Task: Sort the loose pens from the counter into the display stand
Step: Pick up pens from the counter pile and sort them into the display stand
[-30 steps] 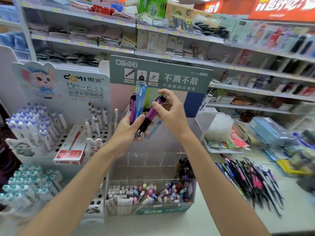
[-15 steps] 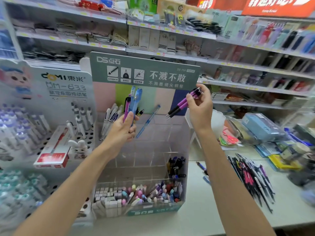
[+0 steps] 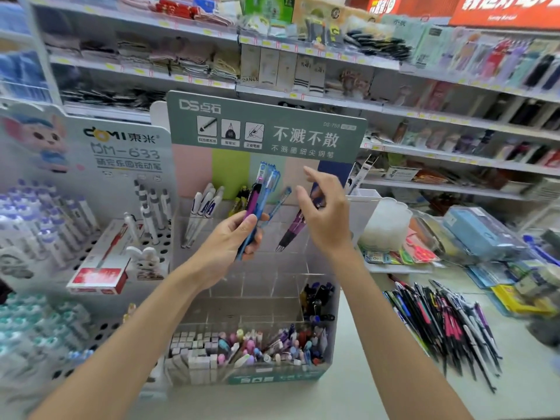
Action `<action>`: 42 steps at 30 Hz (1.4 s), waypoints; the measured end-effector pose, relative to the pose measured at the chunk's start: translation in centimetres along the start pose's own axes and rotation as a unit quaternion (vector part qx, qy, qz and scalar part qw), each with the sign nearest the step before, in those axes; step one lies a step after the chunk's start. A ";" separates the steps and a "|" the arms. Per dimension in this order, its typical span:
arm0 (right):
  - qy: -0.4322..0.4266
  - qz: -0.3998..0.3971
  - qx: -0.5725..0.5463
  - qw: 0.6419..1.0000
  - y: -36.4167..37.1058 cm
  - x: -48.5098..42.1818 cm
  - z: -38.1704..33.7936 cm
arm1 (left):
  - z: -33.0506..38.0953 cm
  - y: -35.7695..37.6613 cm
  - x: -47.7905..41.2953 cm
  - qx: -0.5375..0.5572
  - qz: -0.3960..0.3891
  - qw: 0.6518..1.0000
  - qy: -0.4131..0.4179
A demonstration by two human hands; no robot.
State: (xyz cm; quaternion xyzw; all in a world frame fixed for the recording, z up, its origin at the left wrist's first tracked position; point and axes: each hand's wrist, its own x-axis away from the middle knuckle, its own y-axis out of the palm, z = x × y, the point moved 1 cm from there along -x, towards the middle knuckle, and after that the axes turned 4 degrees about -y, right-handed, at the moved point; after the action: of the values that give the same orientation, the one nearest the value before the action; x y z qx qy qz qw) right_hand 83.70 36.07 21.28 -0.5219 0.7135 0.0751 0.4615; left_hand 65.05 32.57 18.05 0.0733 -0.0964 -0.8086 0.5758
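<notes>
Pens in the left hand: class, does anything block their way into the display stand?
Nothing visible does: the pens in the left hand sit before the open upper compartments of the display stand; the right hand is to their right.

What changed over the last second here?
The right hand pulled the purple pens from the left hand, lowered them into the display stand and seems to have let go. The left hand still grips its remaining pens; counter pile unchanged.

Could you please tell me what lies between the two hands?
In the head view, a translucent light-blue pen and purple pens with dark grips lean in the clear acrylic display stand between the left hand and right hand.
</notes>
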 end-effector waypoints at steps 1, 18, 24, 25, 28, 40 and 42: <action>0.045 -0.064 -0.080 0.994 -0.1 -0.5 -1.5 | 0.0 0.2 0.1 -0.002 -0.011 1.000 -0.001; 0.094 0.046 -0.115 0.988 1.0 -3.3 -1.0 | 1.6 -2.0 1.5 -0.110 0.140 0.982 0.057; 0.074 -0.068 -0.019 0.995 4.2 -1.4 0.1 | 0.7 -2.4 1.5 -0.053 0.150 0.987 0.003; 0.077 -0.112 0.010 0.991 4.8 -1.0 0.2 | 0.6 -2.4 1.5 -0.048 0.146 0.988 0.001; 0.041 -0.179 0.167 0.969 5.8 0.0 0.0 | 0.4 -2.5 1.6 -0.059 0.155 0.986 0.001; 0.089 -0.101 -0.139 0.981 1.5 0.9 -4.1 | -0.5 0.6 -0.2 -0.090 0.146 0.985 0.027; 0.124 -0.124 -0.184 0.967 0.6 0.6 -4.1 | -0.5 1.0 -0.4 -0.091 0.147 0.985 0.027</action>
State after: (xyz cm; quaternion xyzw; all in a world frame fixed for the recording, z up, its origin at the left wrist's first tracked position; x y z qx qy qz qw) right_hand 80.82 33.54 22.96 -0.6879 0.6684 0.0820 0.2707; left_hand 66.26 32.62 17.78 0.0271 -0.0165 -0.7185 0.6948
